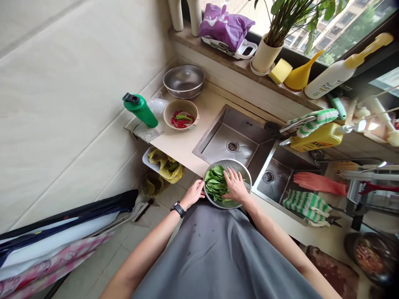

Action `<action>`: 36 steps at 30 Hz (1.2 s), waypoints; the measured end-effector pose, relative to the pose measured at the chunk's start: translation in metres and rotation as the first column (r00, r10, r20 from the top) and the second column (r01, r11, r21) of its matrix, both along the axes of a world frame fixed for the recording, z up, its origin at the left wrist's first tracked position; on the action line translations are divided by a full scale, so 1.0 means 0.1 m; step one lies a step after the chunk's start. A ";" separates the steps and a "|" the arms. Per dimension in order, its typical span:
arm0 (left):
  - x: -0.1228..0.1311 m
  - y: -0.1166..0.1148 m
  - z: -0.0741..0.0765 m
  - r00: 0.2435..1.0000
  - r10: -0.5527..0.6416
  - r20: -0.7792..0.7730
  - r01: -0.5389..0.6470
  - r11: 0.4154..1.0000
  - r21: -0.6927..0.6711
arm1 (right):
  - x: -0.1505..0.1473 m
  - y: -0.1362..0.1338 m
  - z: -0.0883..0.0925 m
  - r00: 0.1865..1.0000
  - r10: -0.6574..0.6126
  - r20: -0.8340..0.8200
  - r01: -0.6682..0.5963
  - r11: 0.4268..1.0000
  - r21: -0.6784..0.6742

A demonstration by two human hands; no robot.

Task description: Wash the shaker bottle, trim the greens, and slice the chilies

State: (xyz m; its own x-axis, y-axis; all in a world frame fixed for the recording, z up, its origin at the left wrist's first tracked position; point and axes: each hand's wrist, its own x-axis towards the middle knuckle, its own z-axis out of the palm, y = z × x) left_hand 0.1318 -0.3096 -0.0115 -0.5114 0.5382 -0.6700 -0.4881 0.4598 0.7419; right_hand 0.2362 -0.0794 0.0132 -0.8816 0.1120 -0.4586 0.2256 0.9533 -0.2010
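Observation:
A metal colander point(248, 176) full of green leafy vegetables point(215, 182) is at the near edge of the sink, close against the grey apron point(215, 253). My left hand point(195, 192), with a dark watch on the wrist, grips the colander's left rim. Inside the bowl, my right hand point(236, 185) rests on the leaves with its fingers spread. The leaves lie mostly on the left side, and perforated metal shows to the right of them. Beyond the colander is the steel sink basin point(218, 139) with its drain.
A beige basket point(168, 118) of red and green chillies sits back left, beside a green bottle point(141, 110) and a steel bowl point(183, 81). Below the counter edge hangs a bin point(149, 162) with yellow bags. Pink gloves point(321, 183) and a striped cloth point(307, 205) lie by the right basin point(274, 166).

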 end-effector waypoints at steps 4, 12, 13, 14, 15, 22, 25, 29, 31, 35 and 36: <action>0.09 0.15 0.05 0.997 0.076 0.017 -0.075 0.996 -0.037 | -0.03 0.02 -0.04 0.994 0.052 0.096 -0.045 0.996 -0.074; 0.06 0.19 0.10 0.997 0.024 -0.080 -0.030 0.997 -0.076 | 0.02 -0.18 -0.16 0.998 0.059 0.034 -0.060 0.998 0.029; 0.06 0.20 0.10 0.995 0.007 -0.104 -0.016 0.997 -0.082 | 0.01 -0.18 -0.17 0.999 0.043 0.023 -0.044 0.999 0.022; 0.07 0.20 0.09 0.992 -0.008 -0.123 -0.003 0.996 -0.086 | 0.00 -0.16 -0.16 0.999 0.031 0.016 -0.031 0.999 0.010; 0.07 0.20 0.09 0.990 -0.019 -0.137 0.006 0.996 -0.090 | -0.01 -0.14 -0.15 1.000 0.019 0.016 -0.018 1.000 -0.006; 0.04 0.19 0.09 0.987 -0.036 -0.154 0.023 0.997 -0.080 | -0.09 0.15 0.10 0.994 -0.099 0.052 0.105 0.987 -0.119; 0.03 0.19 0.12 0.988 -0.039 -0.152 0.028 0.997 -0.074 | -0.14 0.23 0.18 0.988 -0.141 0.069 0.147 0.985 -0.093; 0.04 0.20 0.15 0.989 -0.048 -0.137 0.037 0.996 -0.080 | -0.16 0.23 0.18 0.990 -0.103 0.094 0.109 0.992 -0.058; 0.04 0.20 0.15 0.988 -0.050 -0.148 0.037 0.996 -0.086 | -0.14 0.19 0.13 0.996 -0.050 0.069 0.056 0.994 -0.094; 0.04 0.21 0.11 0.981 -0.046 -0.190 0.028 0.995 -0.094 | -0.07 0.10 0.06 0.999 0.012 0.030 -0.007 0.990 -0.142; 0.04 0.21 0.10 0.980 -0.043 -0.196 0.026 0.996 -0.090 | -0.06 0.08 0.07 0.998 0.035 0.046 -0.028 0.990 -0.141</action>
